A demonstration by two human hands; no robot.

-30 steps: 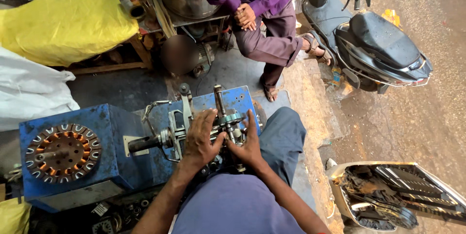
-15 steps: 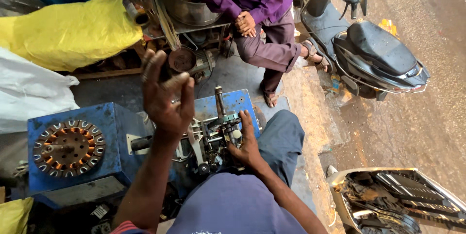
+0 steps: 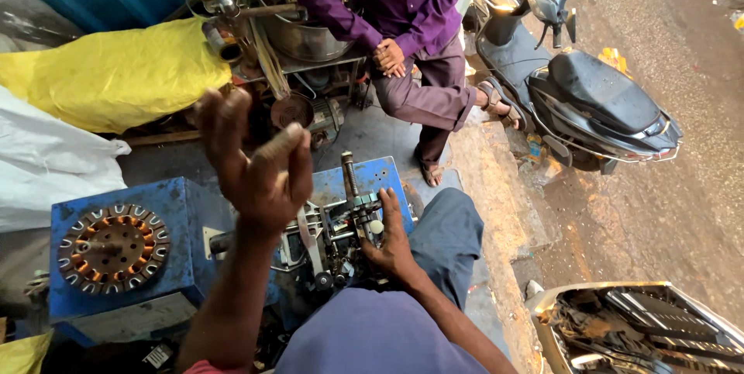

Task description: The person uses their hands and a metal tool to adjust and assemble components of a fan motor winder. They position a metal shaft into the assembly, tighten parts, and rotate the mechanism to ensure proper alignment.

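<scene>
My left hand is raised in the air above the blue machine, fingers loosely curled and apart, holding nothing that I can see. My right hand rests on the metal winding mechanism at the middle of the machine, gripping its right side next to an upright threaded rod. A round motor stator with copper windings sits on the blue box at the left. My knee in blue trousers is just right of the mechanism.
Another person in a purple shirt sits ahead with clasped hands. A black scooter is parked at the right. A yellow sack and a white sack lie at the left. An open scooter panel is at bottom right.
My left hand has lifted off the mechanism and risen up and to the left into the air. My right hand has stayed on the mechanism.
</scene>
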